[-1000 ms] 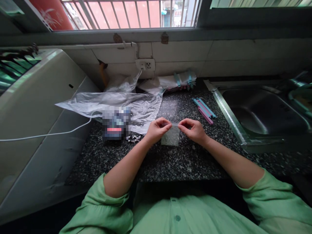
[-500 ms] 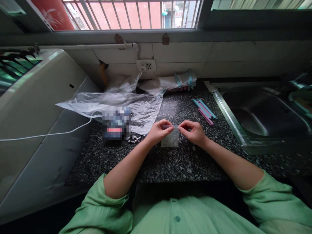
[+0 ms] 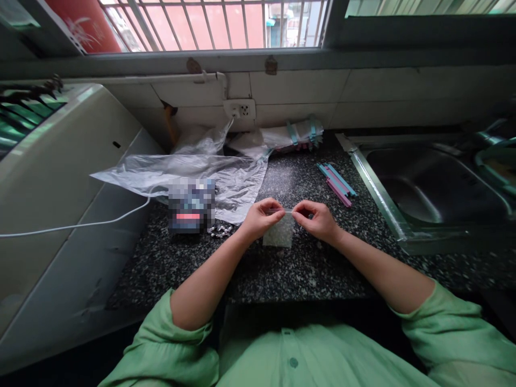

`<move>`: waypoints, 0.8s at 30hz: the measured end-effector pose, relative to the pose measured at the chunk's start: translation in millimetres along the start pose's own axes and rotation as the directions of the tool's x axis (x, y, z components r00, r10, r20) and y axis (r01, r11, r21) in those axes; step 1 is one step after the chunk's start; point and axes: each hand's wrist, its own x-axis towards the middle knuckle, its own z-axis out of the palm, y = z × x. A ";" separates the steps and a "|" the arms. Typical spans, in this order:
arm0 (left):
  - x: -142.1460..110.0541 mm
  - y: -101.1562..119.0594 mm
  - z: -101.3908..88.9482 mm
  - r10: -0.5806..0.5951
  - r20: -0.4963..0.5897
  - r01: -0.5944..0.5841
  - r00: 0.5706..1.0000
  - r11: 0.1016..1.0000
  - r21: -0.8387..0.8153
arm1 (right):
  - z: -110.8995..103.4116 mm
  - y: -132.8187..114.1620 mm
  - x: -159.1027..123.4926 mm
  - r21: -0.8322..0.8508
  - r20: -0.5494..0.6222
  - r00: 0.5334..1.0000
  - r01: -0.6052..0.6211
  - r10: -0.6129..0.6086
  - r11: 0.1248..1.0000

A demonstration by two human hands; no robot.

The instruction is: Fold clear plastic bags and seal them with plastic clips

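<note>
A small clear plastic bag (image 3: 278, 235) hangs by its top edge between my two hands, over the speckled dark countertop (image 3: 298, 279). My left hand (image 3: 264, 217) pinches the left end of that edge between thumb and fingers. At the other end, my right hand (image 3: 314, 219) grips it in the same way, its thumb against the forefinger. The bag looks nearly see-through, and I cannot make out whether anything is inside. Left of my left hand lie some small shiny silvery pieces (image 3: 220, 231), beside a blurred-out box-like object (image 3: 191, 207).
A large clear plastic sheet (image 3: 237, 188) spreads at the left. Behind it lies a bundle of bags with blue and pink strips (image 3: 300, 133). Loose blue and pink strips (image 3: 337, 184) rest right of my hands, near the steel sink (image 3: 427, 188). A white cable (image 3: 100, 222) runs left.
My hands have stayed almost in place, and the right one has come slightly closer to the left. The small bag now hangs a little lower and shows more plainly.
</note>
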 end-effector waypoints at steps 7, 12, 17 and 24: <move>-0.1 1.0 1.8 -0.028 0.013 0.028 1.000 1.000 -0.004 | 1.1 0.5 0.3 0.001 -0.017 1.000 -0.005 0.005 1.000; -0.7 0.6 1.0 -0.139 0.029 0.141 0.990 0.988 -0.056 | 0.1 2.0 1.2 0.023 -0.094 0.996 -0.004 0.006 1.000; 1.2 -5.3 1.6 -0.181 0.032 0.183 0.983 0.977 -0.107 | 0.9 6.8 3.6 0.053 -0.153 0.987 -0.037 0.045 0.998; 5.1 -5.8 -2.6 -0.173 -0.126 0.155 0.977 0.978 -0.143 | -54.2 13.4 14.8 -0.558 -0.237 0.969 -0.195 0.070 0.806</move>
